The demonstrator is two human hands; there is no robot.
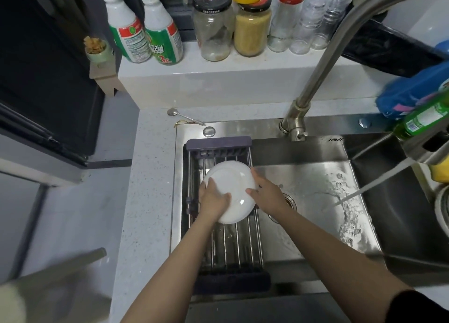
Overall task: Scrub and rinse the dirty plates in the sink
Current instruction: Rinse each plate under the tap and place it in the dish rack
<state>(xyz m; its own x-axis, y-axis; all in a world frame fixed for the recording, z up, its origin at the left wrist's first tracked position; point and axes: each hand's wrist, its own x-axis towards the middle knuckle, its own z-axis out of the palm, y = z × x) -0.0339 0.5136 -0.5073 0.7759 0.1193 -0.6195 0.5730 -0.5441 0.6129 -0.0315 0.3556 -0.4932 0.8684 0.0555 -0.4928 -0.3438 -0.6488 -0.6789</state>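
A white plate (230, 184) is held over the drying rack (218, 150) that spans the left part of the steel sink (315, 184). My left hand (212, 198) grips its left rim, thumb on the plate's face. My right hand (266, 194) holds the right rim, thumb across the surface. The plate looks clean and glossy. Water streams from the tap (323, 62) spout at the right and splashes onto the sink floor (345, 201). Nothing else lies in the sink basin that I can see.
A ledge behind the sink holds two green-white bottles (145, 31), several jars (213, 23) and clear cups (315, 23). A spoon (182, 115) lies on the counter by the sink corner. A green bottle (422, 118) and a blue pack (413, 89) sit at right.
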